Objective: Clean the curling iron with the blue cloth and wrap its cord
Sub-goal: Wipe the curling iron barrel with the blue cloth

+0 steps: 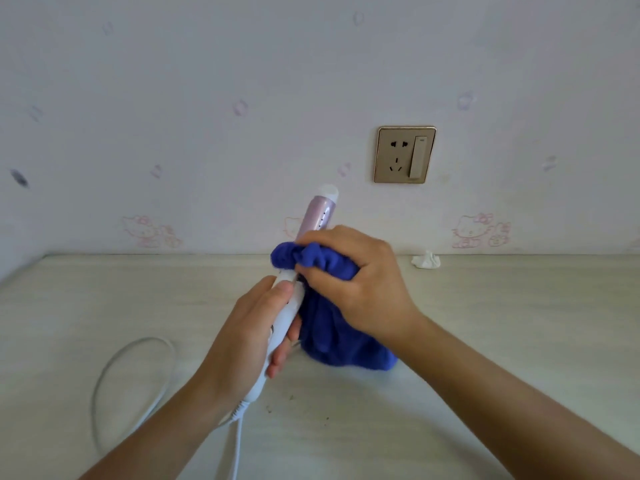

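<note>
The curling iron [317,216] points up and away, with a pink barrel, a white tip and a white handle. My left hand [249,327] grips the white handle low down. My right hand [353,275] is closed around the blue cloth [332,334], bunched against the lower barrel just above the handle. The rest of the cloth hangs down to the table behind the handle. The white cord [128,379] leaves the handle's bottom end, loops across the table to the left, and another length runs off the lower frame edge.
A pale wooden table [485,323] meets a wall with cartoon-cat wallpaper. A gold wall socket with a switch [404,154] sits above the table, right of the barrel. A small crumpled white scrap [426,260] lies at the table's back edge on the right.
</note>
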Motion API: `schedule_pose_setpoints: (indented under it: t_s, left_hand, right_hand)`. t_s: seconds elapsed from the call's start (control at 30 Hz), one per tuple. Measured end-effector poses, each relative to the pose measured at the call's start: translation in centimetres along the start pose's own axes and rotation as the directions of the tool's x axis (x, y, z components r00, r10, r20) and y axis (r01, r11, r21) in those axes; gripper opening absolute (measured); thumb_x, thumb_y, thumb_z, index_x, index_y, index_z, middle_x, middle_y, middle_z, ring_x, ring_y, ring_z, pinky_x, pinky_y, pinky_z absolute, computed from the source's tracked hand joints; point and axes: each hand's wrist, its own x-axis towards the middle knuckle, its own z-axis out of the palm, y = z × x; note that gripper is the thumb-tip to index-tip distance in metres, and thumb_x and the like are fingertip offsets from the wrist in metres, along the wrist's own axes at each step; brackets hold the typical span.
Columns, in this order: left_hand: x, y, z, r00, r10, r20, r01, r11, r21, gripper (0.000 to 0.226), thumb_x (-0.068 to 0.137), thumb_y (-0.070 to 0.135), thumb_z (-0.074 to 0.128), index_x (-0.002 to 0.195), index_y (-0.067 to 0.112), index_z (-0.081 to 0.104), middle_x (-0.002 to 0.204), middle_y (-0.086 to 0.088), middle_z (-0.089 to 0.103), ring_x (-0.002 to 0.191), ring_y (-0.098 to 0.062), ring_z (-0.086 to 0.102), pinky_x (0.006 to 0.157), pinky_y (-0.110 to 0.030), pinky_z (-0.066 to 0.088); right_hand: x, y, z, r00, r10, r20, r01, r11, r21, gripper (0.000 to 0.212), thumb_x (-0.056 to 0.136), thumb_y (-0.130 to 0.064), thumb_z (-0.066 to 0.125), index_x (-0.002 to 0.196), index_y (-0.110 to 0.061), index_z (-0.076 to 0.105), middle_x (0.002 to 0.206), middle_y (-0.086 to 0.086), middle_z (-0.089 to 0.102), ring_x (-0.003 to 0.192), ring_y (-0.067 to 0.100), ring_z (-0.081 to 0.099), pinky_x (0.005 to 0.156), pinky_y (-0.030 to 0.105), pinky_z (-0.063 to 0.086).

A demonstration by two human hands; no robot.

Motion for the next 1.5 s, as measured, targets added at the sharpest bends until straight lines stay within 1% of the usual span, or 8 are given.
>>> schedule_pose_setpoints:
  t_s: [0.17, 0.4, 0.63, 0.8, 0.9, 1.13, 1.4, 1.5]
  left_hand:
    - [-0.4, -0.3, 0.7, 0.999, -0.016, 0.043, 0.013, 0.999, 0.052, 0.042, 0.079, 0.060, 0.058, 0.102, 0.024, 0.056, 0.077, -0.011, 0.065, 0.043, -0.019, 0.039, 0.041, -0.028, 0.031]
    - [-0.1, -0.2, 0.5, 0.997, -0.062, -0.042, 0.062, 0.998, -0.006, 0.061, 0.090, 0.059, 0.041, 0.087, -0.001, 0.053, 0.046, 0.001, 0.052, 0.038, -0.015, 0.033, 0.040, -0.026, 0.025]
    - [-0.1, -1.3, 0.8, 0.998, 0.065, -0.010, -0.064, 0.995, 0.073, 0.038, 0.087, 0.053, 0.065, 0.111, 0.026, 0.055, 0.090, -0.013, 0.067, 0.049, -0.016, 0.046, 0.043, -0.028, 0.039]
    - [0.6, -1.7, 0.3, 0.979, 0.180, -0.101, -0.150, 0.957, 0.248, 0.014, 0.102, 0.044, 0.053, 0.104, 0.034, 0.062, 0.085, -0.007, 0.066, 0.065, -0.022, 0.061, 0.048, -0.030, 0.050]
    - [0.8, -1.7, -0.4, 0.978, 0.167, -0.128, -0.124, 0.948, 0.293, 0.020, 0.106, 0.036, 0.051, 0.102, 0.023, 0.065, 0.073, -0.011, 0.063, 0.066, -0.039, 0.057, 0.048, -0.044, 0.048]
    - [0.2, -1.5, 0.2, 0.985, 0.140, -0.104, -0.119, 0.975, 0.185, 0.025, 0.098, 0.044, 0.044, 0.113, 0.033, 0.060, 0.090, 0.000, 0.077, 0.053, -0.013, 0.053, 0.046, -0.027, 0.043]
    - [1.1, -1.2, -0.9, 0.958, 0.190, -0.213, -0.126, 0.951, 0.281, 0.029, 0.109, 0.022, 0.043, 0.098, 0.023, 0.070, 0.068, 0.003, 0.069, 0.052, -0.008, 0.059, 0.048, -0.020, 0.047]
    - [1.0, -1.0, -0.6, 0.965, 0.180, -0.191, -0.133, 0.962, 0.237, 0.025, 0.109, 0.024, 0.043, 0.109, 0.030, 0.067, 0.068, -0.003, 0.066, 0.049, -0.014, 0.055, 0.044, -0.030, 0.044]
  right_hand:
    - [1.9, 0.2, -3.1, 0.970, 0.098, -0.225, -0.092, 0.995, 0.037, 0.025, 0.089, -0.005, 0.074, 0.105, -0.024, 0.076, 0.101, -0.015, 0.076, 0.098, 0.006, 0.071, 0.086, 0.013, 0.051]
    - [-0.7, 0.4, 0.5, 0.999, 0.034, 0.023, -0.035, 0.999, 0.009, 0.025, 0.088, -0.012, 0.073, 0.109, -0.026, 0.074, 0.099, -0.010, 0.073, 0.094, 0.015, 0.070, 0.087, 0.029, 0.056]
    - [1.5, 0.7, -2.5, 0.974, 0.101, -0.202, -0.093, 0.994, 0.049, 0.025, 0.089, -0.008, 0.075, 0.108, -0.023, 0.077, 0.104, -0.011, 0.077, 0.102, 0.011, 0.072, 0.090, 0.017, 0.053]
    - [-0.1, 0.3, -0.3, 0.997, 0.070, -0.025, -0.070, 0.997, -0.013, 0.026, 0.087, -0.014, 0.074, 0.106, -0.031, 0.073, 0.097, -0.009, 0.072, 0.091, 0.017, 0.071, 0.083, 0.039, 0.059]
    - [-0.6, 0.4, 0.7, 0.999, 0.028, 0.017, -0.026, 0.997, -0.070, 0.023, 0.088, -0.014, 0.072, 0.105, -0.029, 0.073, 0.097, -0.011, 0.072, 0.093, 0.014, 0.069, 0.085, 0.035, 0.057]
    - [1.5, 0.2, -2.4, 0.970, 0.102, -0.219, -0.097, 0.995, 0.037, 0.026, 0.090, -0.006, 0.074, 0.105, -0.027, 0.077, 0.101, -0.011, 0.076, 0.098, 0.010, 0.071, 0.089, 0.024, 0.057]
    - [-0.9, 0.0, 1.4, 1.000, 0.028, -0.012, -0.029, 0.998, -0.050, 0.024, 0.087, -0.008, 0.073, 0.103, -0.025, 0.073, 0.094, -0.010, 0.071, 0.091, 0.015, 0.068, 0.084, 0.038, 0.056]
    - [0.0, 0.0, 0.0, 0.994, 0.053, -0.093, -0.056, 0.998, -0.024, 0.027, 0.087, -0.011, 0.073, 0.104, -0.032, 0.074, 0.099, -0.013, 0.074, 0.096, 0.011, 0.070, 0.088, 0.027, 0.056]
